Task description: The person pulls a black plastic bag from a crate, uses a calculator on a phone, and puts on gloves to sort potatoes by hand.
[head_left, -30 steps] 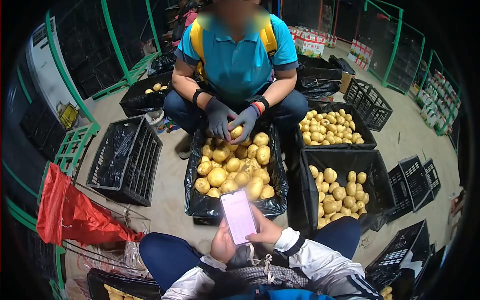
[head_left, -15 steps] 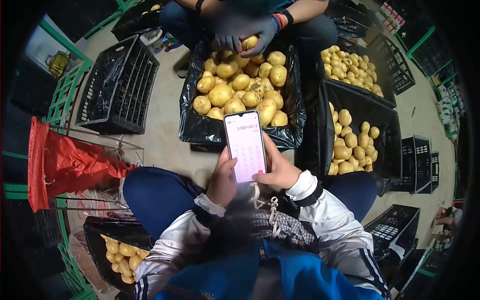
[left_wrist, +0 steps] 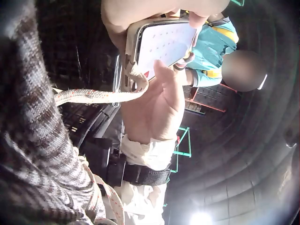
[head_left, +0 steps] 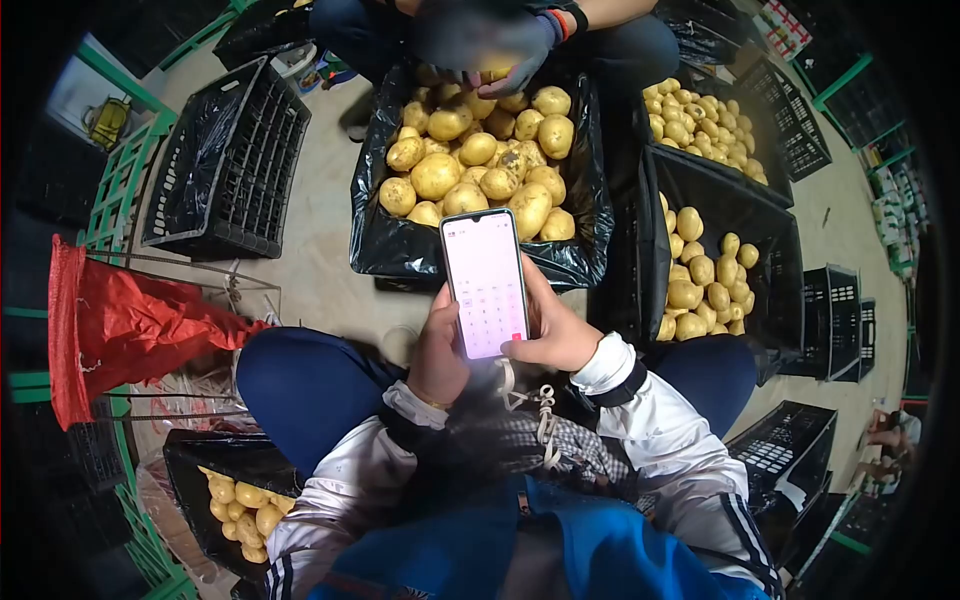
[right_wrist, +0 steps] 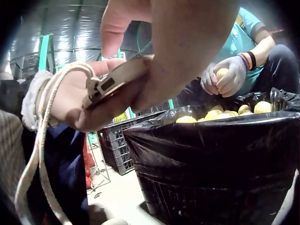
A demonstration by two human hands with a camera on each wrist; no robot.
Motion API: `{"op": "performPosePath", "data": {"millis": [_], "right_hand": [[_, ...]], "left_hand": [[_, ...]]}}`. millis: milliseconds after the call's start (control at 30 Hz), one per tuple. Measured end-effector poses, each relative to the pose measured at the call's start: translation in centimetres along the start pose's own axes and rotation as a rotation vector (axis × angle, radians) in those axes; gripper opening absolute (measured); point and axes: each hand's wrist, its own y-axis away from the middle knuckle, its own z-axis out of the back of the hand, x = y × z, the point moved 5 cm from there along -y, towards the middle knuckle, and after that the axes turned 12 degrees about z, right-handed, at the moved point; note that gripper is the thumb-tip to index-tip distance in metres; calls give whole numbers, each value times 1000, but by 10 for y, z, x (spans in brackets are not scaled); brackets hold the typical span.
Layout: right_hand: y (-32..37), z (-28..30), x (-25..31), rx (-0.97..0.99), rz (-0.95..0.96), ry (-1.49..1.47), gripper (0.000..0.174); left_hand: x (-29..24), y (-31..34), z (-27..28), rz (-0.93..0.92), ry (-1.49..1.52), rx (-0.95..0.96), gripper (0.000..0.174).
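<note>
In the head view, the phone [head_left: 484, 255] partly hides the left hand [head_left: 438, 355] and right hand [head_left: 562, 335]; its keys [head_left: 490, 310] are too small to read. Beyond it, the gloves [head_left: 524, 73] are partly blurred; to its lower left, a sleeve [head_left: 345, 480] partly hides a crate [head_left: 235, 458].

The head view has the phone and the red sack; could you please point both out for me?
Phone [head_left: 484, 284], head view: middle of its lit screen.
Red sack [head_left: 150, 325], head view: middle of its crumpled side.
</note>
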Motion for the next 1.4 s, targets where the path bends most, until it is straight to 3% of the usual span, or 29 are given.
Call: {"op": "performPosePath", "data": {"millis": [300, 700, 867, 1400], "right_hand": [[1, -3, 7, -70, 0, -110, 94], [-1, 0, 4, -35, 40, 50, 92], [-1, 3, -1, -109, 32, 93, 88], [0, -4, 9, -238, 12, 327, 95]], "left_hand": [[5, 0, 4, 33, 90, -47, 51], [4, 1, 3, 45, 61, -20, 56], [4, -1, 3, 32, 67, 10, 56], [7, 1, -2, 95, 27, 2, 61]]}}
